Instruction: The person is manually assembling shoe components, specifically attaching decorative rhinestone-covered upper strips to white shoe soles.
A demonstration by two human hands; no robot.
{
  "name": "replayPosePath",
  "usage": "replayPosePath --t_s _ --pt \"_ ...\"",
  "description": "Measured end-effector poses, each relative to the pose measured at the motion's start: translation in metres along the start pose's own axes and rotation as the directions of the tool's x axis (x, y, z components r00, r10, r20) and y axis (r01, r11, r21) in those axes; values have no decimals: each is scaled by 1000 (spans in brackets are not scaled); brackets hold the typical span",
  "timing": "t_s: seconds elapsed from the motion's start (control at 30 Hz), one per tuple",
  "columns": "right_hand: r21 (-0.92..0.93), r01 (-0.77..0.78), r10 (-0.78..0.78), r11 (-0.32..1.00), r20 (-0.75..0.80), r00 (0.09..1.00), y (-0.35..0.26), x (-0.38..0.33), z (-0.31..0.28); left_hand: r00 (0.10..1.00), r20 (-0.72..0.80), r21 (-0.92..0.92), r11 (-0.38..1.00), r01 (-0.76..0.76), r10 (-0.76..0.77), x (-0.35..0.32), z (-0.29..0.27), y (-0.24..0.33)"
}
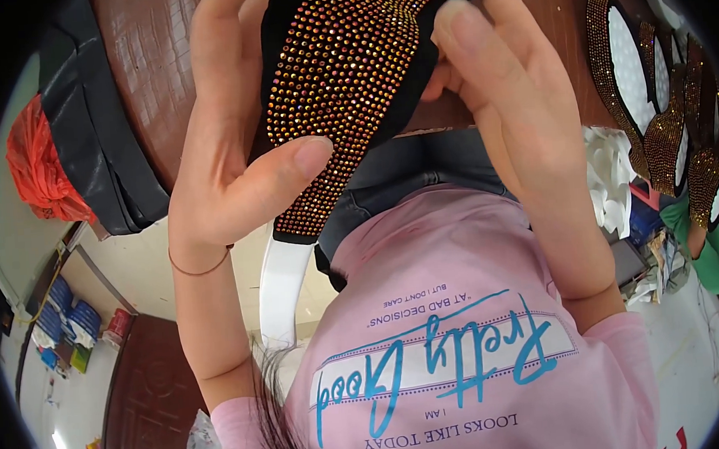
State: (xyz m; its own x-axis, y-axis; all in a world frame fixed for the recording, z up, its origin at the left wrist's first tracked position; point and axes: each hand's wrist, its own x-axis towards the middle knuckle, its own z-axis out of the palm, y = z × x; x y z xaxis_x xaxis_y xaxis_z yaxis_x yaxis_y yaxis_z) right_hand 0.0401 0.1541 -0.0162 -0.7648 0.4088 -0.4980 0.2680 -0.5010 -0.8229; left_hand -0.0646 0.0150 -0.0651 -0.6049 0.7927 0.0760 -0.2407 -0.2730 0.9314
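Held up before me is a black fabric piece covered with rows of gold-bronze rhinestones (349, 60), shaped like a shoe upper. It is wide at the top and narrows to a squared end near my lap. My left hand (241, 166) grips its left side, thumb pressed on the studded face and fingers hidden behind. On the opposite edge, my right hand (515, 83) pinches the black border between thumb and fingers. The top of the piece runs out of the picture.
Beneath the hands lies a brown tabletop (148, 64). Folded black material (94, 125) hangs over its left edge beside a red plastic bag (39, 170). Several similar studded pieces (668, 148) sit at the right, near white scraps (608, 176). A person's green sleeve (698, 237) shows beyond.
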Motion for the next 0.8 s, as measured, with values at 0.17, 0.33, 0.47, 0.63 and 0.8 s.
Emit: replayPosePath --t_s 0.17,0.33,0.47,0.63,0.8 --pt "166 113 -124 980 58 991 24 -11 8 968 -52 92 964 250 -246 2 5 18" --pt "156 146 -178 977 214 960 31 -7 -5 987 -80 59 988 144 -139 1 4 10" --pt "161 152 -186 975 221 957 38 -3 -9 993 -91 48 996 81 -76 0 4 1" --pt "168 177 -214 970 229 950 44 0 -10 988 -50 107 983 147 -143 1 -1 9" --pt "155 173 -205 973 222 953 44 -2 -8 979 -77 137 971 197 -188 -1 2 14"
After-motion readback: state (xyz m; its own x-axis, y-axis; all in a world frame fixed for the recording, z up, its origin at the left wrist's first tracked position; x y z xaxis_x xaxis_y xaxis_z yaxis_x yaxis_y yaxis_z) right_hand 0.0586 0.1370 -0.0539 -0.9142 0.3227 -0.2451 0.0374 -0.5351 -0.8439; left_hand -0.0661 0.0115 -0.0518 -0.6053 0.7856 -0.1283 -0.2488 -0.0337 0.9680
